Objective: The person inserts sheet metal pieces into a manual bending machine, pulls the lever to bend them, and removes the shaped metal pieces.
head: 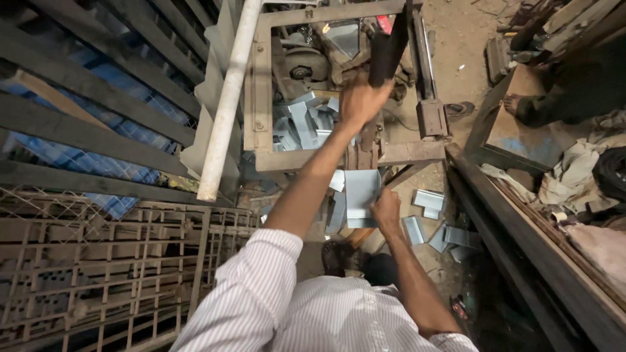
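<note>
We reach up with the left hand (360, 99) and wrap it around the dark, flat metal lever (389, 45) of a rusty, frame-built press machine (261, 91), gripping near its lower end, the handle angled towards us where an arm can haul on it. Our right hand (386, 210) pinches the lower right corner of a bent, pale grey sheet-metal piece (360, 195), holding it flat just below the machine's front edge, so that its upper end appears to sit in the machine's mouth, though shadow hides the exact contact. Folded pieces of the same grey metal (301, 122) lie heaped inside the frame; others (429, 202) are scattered on the dirt floor to the right. A white pipe (227, 104) leans alongside the frame.
</note>
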